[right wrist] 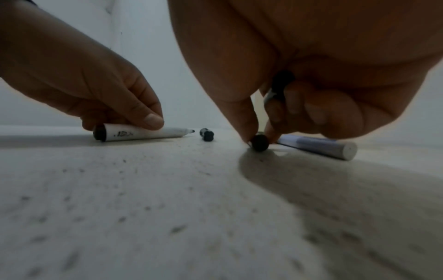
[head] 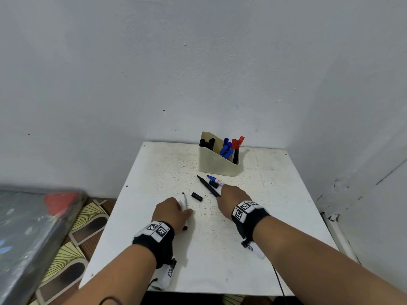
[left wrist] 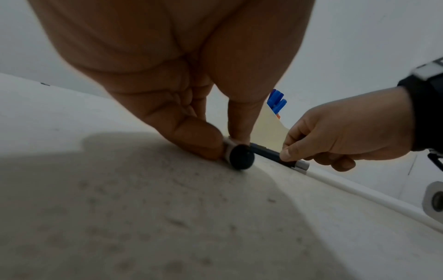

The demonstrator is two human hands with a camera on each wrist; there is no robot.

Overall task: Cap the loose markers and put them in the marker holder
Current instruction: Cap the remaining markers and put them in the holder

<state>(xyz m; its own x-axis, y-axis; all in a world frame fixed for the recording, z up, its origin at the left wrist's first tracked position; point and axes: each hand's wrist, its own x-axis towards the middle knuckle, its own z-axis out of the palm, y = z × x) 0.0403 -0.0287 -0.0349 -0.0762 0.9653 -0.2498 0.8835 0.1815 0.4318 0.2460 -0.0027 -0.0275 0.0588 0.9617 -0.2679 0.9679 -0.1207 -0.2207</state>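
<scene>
Marker [head: 184,202], white barrel, black tip, uncapped

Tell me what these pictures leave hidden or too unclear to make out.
- Head view: the right hand covers the near ends of the black marker and blue marker.
- Head view: the left hand hides the middle of the white marker.
- Left wrist view: the marker holder is mostly behind the fingers.
- Right wrist view: the white marker's print is unreadable.
</scene>
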